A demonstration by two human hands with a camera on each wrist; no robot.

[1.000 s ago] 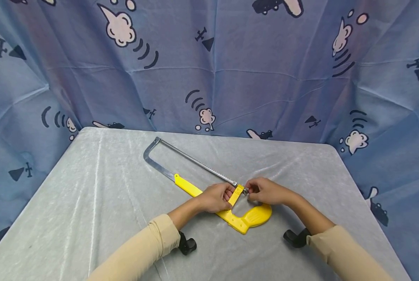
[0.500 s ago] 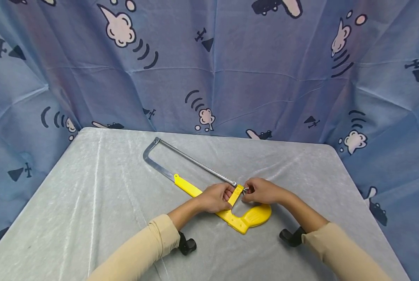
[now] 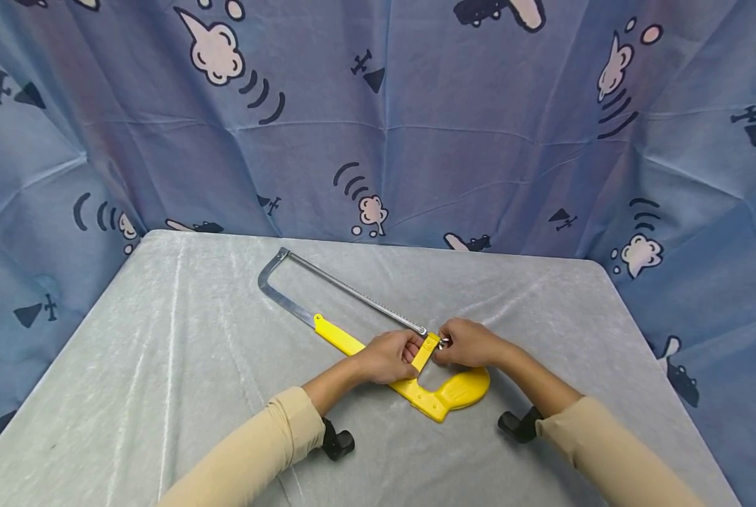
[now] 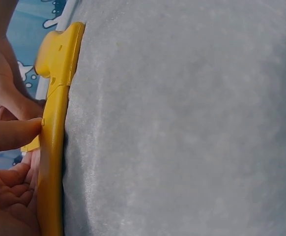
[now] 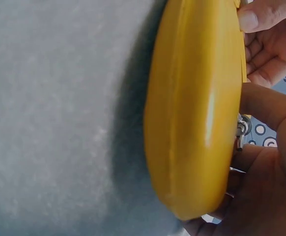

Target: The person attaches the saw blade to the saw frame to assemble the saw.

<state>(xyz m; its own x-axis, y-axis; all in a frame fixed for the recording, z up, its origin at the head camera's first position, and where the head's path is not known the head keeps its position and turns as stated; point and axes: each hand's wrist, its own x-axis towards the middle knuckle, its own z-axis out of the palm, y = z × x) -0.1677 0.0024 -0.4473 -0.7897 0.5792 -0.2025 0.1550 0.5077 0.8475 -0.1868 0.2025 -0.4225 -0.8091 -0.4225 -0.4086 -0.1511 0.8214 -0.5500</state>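
A hacksaw [image 3: 336,332] with a yellow frame and handle lies flat on the table, its blade along the far side. My left hand [image 3: 387,357] grips the yellow frame around the short upright near the handle; in the left wrist view the thumb [image 4: 15,135] presses the frame's edge. At the end of that upright sits a small metal wing nut [image 3: 443,343], which my right hand [image 3: 471,343] pinches between thumb and fingers. The right wrist view shows the wing nut [image 5: 241,129] partly hidden behind the bulging yellow handle [image 5: 197,113].
Grey plush cloth covers the table [image 3: 194,394]. Behind it hangs a blue patterned curtain [image 3: 479,141]. Black wrist-camera mounts [image 3: 338,440] sit under both forearms.
My right hand has shifted slightly left with its fingers at the wing nut, and its forearm has swung left too. The left hand and the hacksaw stay in place.
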